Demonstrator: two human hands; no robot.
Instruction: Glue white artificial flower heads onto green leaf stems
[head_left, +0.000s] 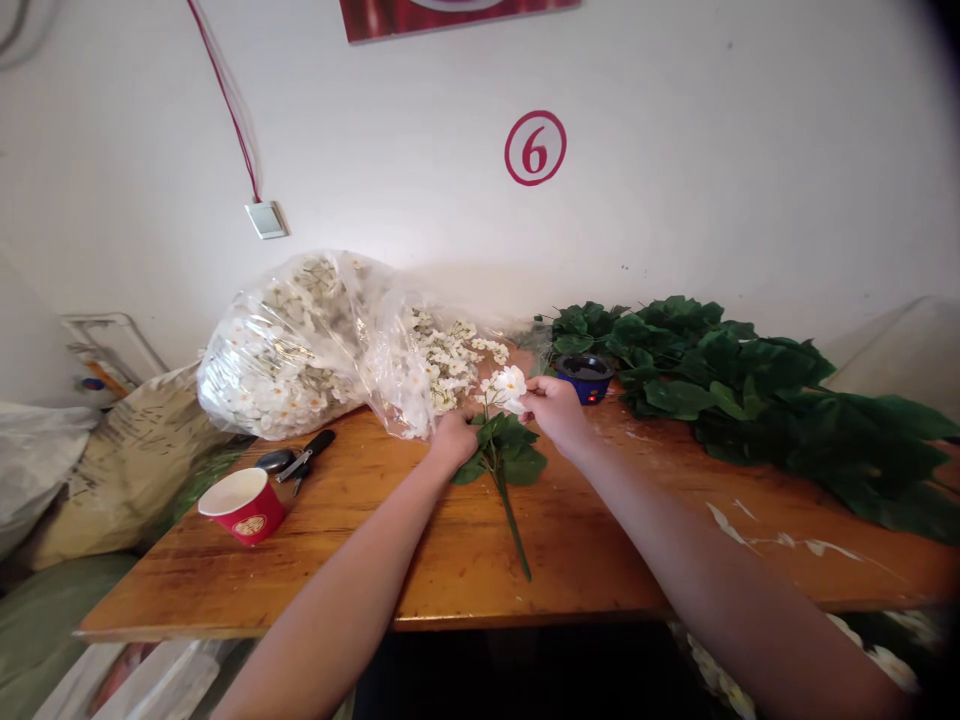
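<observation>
An artificial plant stem with green leaves (523, 462) lies between my hands, its stalk pointing toward the table's front edge. My left hand (454, 440) is closed at the upper left of these leaves; what its fingers grip is partly hidden. My right hand (553, 408) pinches a white artificial flower (510, 388) just above the leaves. Right behind that hand stands a small blue pot (585, 378) with a dark top and a lit red light. Loose white flowers (442, 350) spill from a clear plastic bag (292, 345) beyond my left hand.
On the wooden table (600, 540), a red paper cup (244, 505) and black-handled scissors (304, 462) stand at left. A heap of green artificial leaves (720, 380) covers the back right. White scraps (784, 540) lie at right. Sacks (135, 460) are beside the table.
</observation>
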